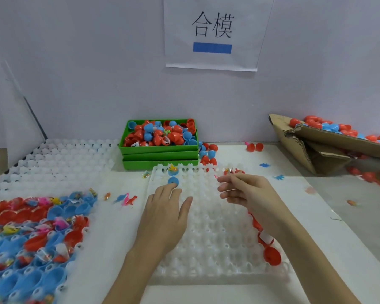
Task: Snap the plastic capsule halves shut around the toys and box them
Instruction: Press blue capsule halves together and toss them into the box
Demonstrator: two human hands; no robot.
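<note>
- Capsule halves (37, 249), blue and red, fill the white cell tray on the left of the surface (329, 207); many of them carry small toys. None of these is closed yet.
- Loose toys (127, 199) lie on the surface between the left tray and the centre tray.
- Left hand (165, 216) rests flat on the centre tray (206, 249), fingers straight. Its fingertips touch a blue half (173, 181) seated in a far cell. This grip is open and holds nothing.
- A second blue half (172, 171), with a yellow toy in it, sits one cell farther away.
- Green box (158, 148), behind the centre tray, holds a heap of red and blue capsules.
- Right hand (248, 191) hovers above the tray's far right part. Its fingers are loosely curled; whether this grip pinches something small cannot be told.
- Red halves (270, 253) line the right edge of the centre tray, partly hidden under the right forearm.
- Cardboard carton (316, 150), far right, holds further capsules.
- Step in hand, as judged: pairing halves on the centre tray.
- Next move calls for a red half brought over a loaded blue half, aligned rim to rim, pressed until it snaps, then dropped into a box.
</note>
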